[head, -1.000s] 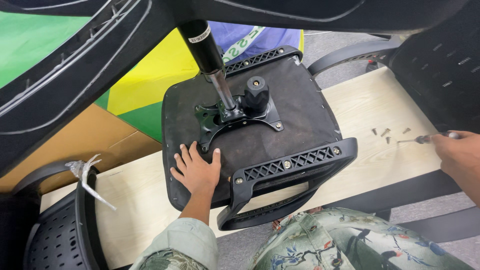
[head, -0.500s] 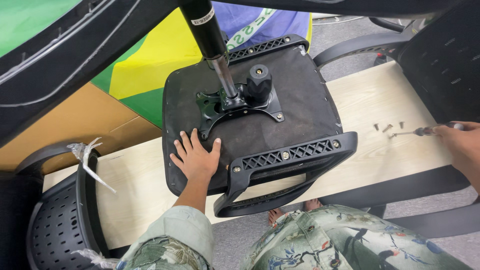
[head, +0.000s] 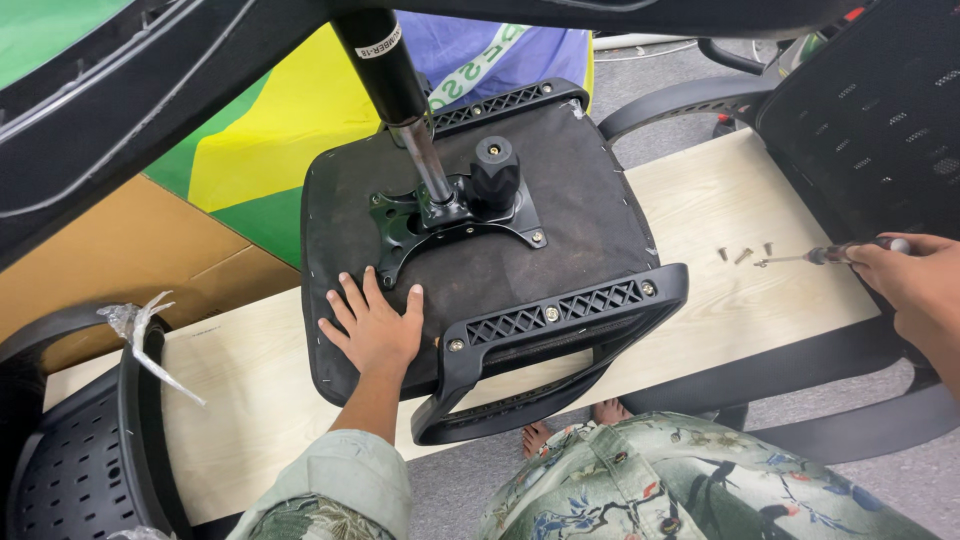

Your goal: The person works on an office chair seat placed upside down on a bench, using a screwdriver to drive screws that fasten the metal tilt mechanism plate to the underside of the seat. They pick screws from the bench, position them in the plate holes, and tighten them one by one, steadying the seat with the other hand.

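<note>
An upturned black chair seat [head: 560,200] lies on a pale wooden board [head: 250,370], its underside up. A metal mounting plate [head: 400,225] with a gas cylinder [head: 385,70] and a black knob [head: 495,170] sits at its middle. A black armrest [head: 545,340] is fixed along the near edge. My left hand [head: 375,325] rests flat, fingers spread, on the seat's near left corner. My right hand [head: 915,285] grips a screwdriver [head: 820,256] at the right, its tip beside three loose screws [head: 742,254] on the board.
A black mesh chair back [head: 880,110] stands at the right and another black chair part [head: 70,470] with a plastic wrap scrap lies at the lower left. Brown cardboard [head: 110,250] and a green, yellow and blue cloth [head: 270,140] lie behind. My patterned trousers [head: 680,480] fill the foreground.
The view has shifted slightly, and the seat sits a little higher in frame. My left hand stays on the seat. My right hand with the screwdriver stays near the screws.
</note>
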